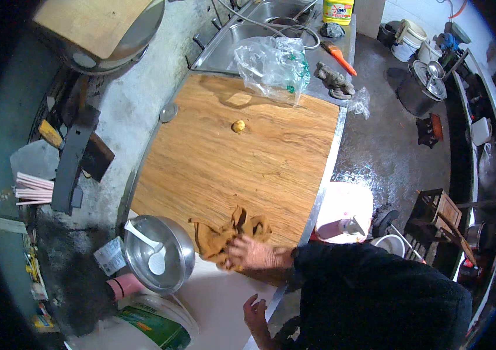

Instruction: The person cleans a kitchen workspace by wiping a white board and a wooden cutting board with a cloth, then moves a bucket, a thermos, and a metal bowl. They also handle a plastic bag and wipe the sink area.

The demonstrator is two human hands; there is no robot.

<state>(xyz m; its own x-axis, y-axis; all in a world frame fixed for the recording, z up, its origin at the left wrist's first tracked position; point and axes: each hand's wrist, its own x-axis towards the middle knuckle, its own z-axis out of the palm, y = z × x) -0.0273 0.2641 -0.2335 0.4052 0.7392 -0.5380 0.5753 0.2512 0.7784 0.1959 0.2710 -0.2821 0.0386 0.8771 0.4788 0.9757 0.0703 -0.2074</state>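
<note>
My right hand [251, 254] presses down on a bunched brown cloth [216, 236] at the near edge of the wood-grain tabletop [230, 169]. Its fingers bend over the folds, slightly blurred. Lower down, my left hand [255, 315] hangs over the white surface beside the board, fingers loosely curled and apart, with nothing in them. A steel bowl [172, 256] with a white ladle-like spoon [156, 262] in it stands left of the cloth. Farther up the tabletop lies a small yellowish lump [238, 126].
A crumpled clear plastic bag [271, 67] lies at the board's far end, before a steel sink [218, 49]. An orange-handled brush [339, 57] and grey rags [334, 80] are beside it. A pink-and-white container [344, 204] stands to the right; a large pot [421, 90] sits on the wet floor.
</note>
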